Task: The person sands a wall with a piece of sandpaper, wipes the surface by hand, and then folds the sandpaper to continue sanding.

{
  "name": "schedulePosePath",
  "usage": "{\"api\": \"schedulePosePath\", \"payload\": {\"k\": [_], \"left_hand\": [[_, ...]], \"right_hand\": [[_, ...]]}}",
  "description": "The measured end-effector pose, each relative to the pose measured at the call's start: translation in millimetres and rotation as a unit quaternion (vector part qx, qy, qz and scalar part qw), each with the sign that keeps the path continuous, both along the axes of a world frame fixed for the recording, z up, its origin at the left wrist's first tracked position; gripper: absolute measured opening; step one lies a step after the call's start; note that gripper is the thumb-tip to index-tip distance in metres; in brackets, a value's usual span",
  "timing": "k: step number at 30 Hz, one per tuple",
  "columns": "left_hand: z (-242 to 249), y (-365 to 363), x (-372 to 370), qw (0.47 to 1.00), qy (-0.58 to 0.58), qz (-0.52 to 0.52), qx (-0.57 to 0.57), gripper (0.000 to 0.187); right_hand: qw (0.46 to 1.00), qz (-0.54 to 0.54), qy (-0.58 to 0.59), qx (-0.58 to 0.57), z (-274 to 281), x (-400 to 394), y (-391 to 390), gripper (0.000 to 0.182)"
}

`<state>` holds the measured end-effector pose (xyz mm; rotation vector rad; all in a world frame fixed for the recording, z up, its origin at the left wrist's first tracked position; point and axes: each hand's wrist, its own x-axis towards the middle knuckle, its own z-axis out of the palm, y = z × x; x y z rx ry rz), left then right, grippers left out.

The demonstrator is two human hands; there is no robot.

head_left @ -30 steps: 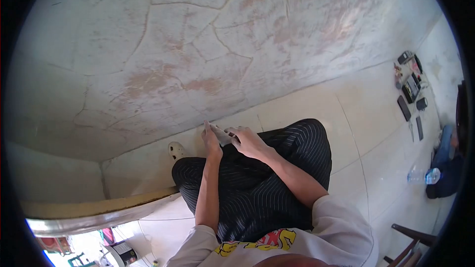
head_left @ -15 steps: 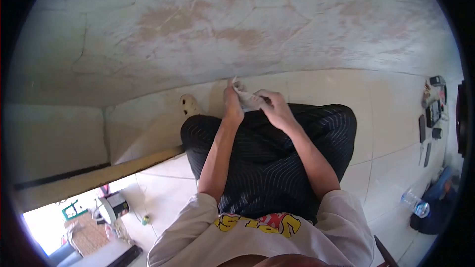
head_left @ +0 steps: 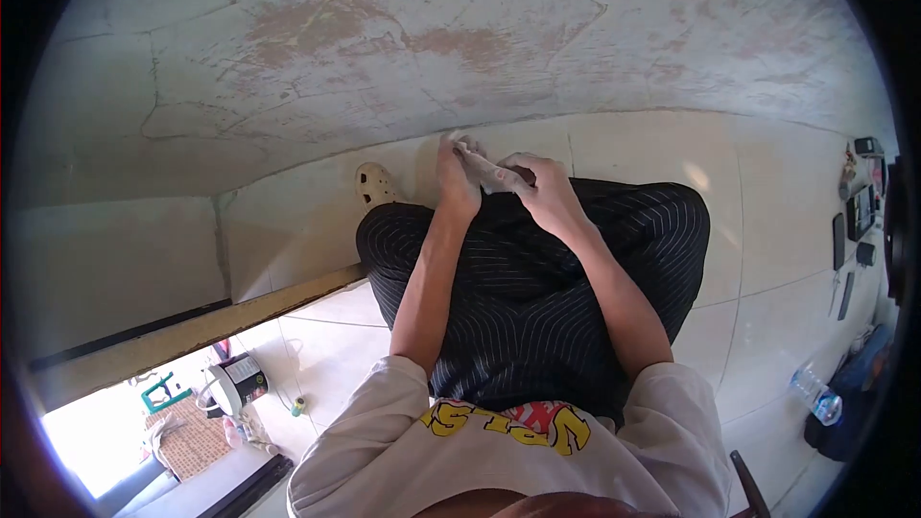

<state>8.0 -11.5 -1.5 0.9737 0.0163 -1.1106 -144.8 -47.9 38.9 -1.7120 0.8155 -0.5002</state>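
My left hand (head_left: 458,177) is closed on one end of a folded, pale grey sheet (head_left: 491,176) with a small red mark, perhaps sandpaper. At its other end, my right hand (head_left: 549,197) pinches the sheet between thumb and fingers. Both hands are above my lap, close to the foot of the wall, and look dusty. The sheet's lower part is partly hidden by the fingers. In front of me rises a pale wall (head_left: 384,67) with cracks and worn brownish patches.
A beige clog (head_left: 376,184) shows beyond my left knee. A wooden edge (head_left: 278,310) runs along the left. Lower left are a paint bucket (head_left: 238,384) and a green-framed tool (head_left: 166,393). On the right lie a plastic bottle (head_left: 815,395) and a dark flat object (head_left: 838,240).
The view has shifted slightly, so the room's things sit a little further right. The sheet is now more tucked between my hands, and less of its upper end sticks out.
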Motion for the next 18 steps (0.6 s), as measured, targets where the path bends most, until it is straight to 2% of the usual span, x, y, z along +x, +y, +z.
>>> {"api": "schedulePosePath", "payload": {"k": [1, 2, 5, 6, 8, 11, 12, 13, 14, 16, 18], "left_hand": [[0.2, -0.3, -0.9, 0.997, -0.040, 0.054, 0.035, 0.029], [1.0, 2.0, -0.8, 0.997, -0.041, 0.050, 0.036, 0.029], [-1.4, 9.8, 2.4, 0.998, -0.061, -0.004, 0.028, 0.034], [0.1, 8.6, 3.0, 0.992, -0.098, -0.036, 0.064, 0.035], [0.7, 5.7, -0.7, 0.984, -0.133, -0.067, 0.100, 0.037], [21.0, -2.3, -23.3, 0.978, -0.170, -0.031, 0.113, 0.042], [18.8, -0.5, -24.0, 0.947, -0.280, -0.097, 0.123, 0.042], [17.4, 1.9, -24.3, 0.899, -0.385, -0.161, 0.131, 0.042], [13.4, 3.4, -22.6, 0.900, -0.383, -0.159, 0.134, 0.042], [4.6, 2.6, -16.5, 0.811, -0.483, -0.290, 0.159, 0.041], [3.5, 3.0, -13.2, 0.815, -0.460, -0.307, 0.173, 0.038]], "right_hand": [[1.000, -0.004, -0.001, 0.002, -1.5, 0.5, 1.4, 0.021], [0.999, 0.002, -0.015, -0.029, -4.3, 1.4, 2.2, 0.021], [0.996, -0.006, -0.027, -0.088, -5.5, 2.0, 5.2, 0.019], [0.993, -0.016, -0.024, -0.118, -6.1, 2.3, 6.5, 0.017], [0.995, -0.034, -0.002, -0.094, -11.4, 3.0, 5.1, 0.016], [0.995, -0.071, 0.051, -0.045, -8.4, -1.0, -3.4, 0.018], [0.992, -0.092, 0.081, -0.018, -7.2, -2.8, -7.4, 0.021], [0.989, -0.112, 0.080, -0.058, -16.8, -3.5, -10.2, 0.026], [0.989, -0.108, 0.082, -0.057, -24.7, -3.9, -14.1, 0.026], [0.985, -0.139, 0.100, 0.034, -37.2, -3.6, -23.7, 0.029], [0.983, -0.144, 0.097, 0.066, -40.3, -1.2, -28.7, 0.031]]}}
